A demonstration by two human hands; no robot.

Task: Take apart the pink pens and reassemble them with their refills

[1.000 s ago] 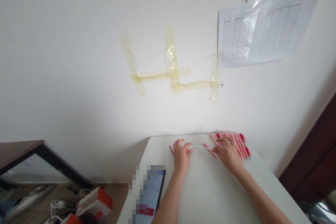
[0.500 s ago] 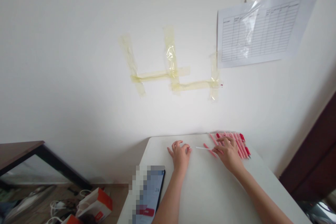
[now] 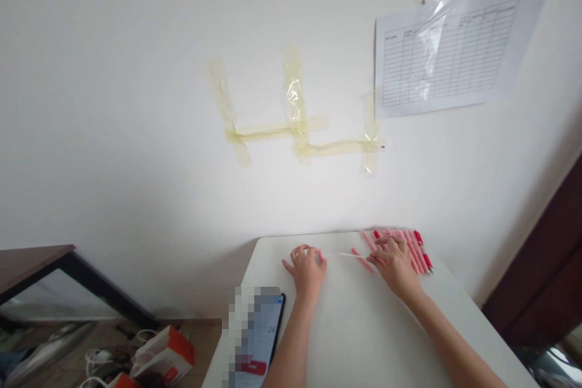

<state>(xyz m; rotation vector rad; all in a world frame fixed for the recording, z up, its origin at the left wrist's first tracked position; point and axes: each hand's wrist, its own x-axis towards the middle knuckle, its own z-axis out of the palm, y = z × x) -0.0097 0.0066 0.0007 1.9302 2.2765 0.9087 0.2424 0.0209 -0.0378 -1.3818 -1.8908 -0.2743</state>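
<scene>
A white table (image 3: 364, 327) stands against a white wall. My left hand (image 3: 305, 267) rests near the table's far edge, fingers curled, with a small pink bit showing at the fingertips. My right hand (image 3: 393, 262) lies over a row of several pink and red pens (image 3: 416, 250) at the far right of the table, fingers bent on them. A thin white refill with a pink barrel piece (image 3: 357, 256) lies between the two hands, touching my right fingers.
A phone (image 3: 261, 339) lies at the table's near left corner. Yellowed tape strips (image 3: 297, 127) and a printed sheet (image 3: 448, 51) are on the wall. Left of the table, a dark desk (image 3: 36, 260), boxes (image 3: 166, 354) and cables on the floor. Dark furniture stands at right.
My left hand has drawn left, away from the white refill, and its fingers have curled in. My right hand has stayed on the pens.
</scene>
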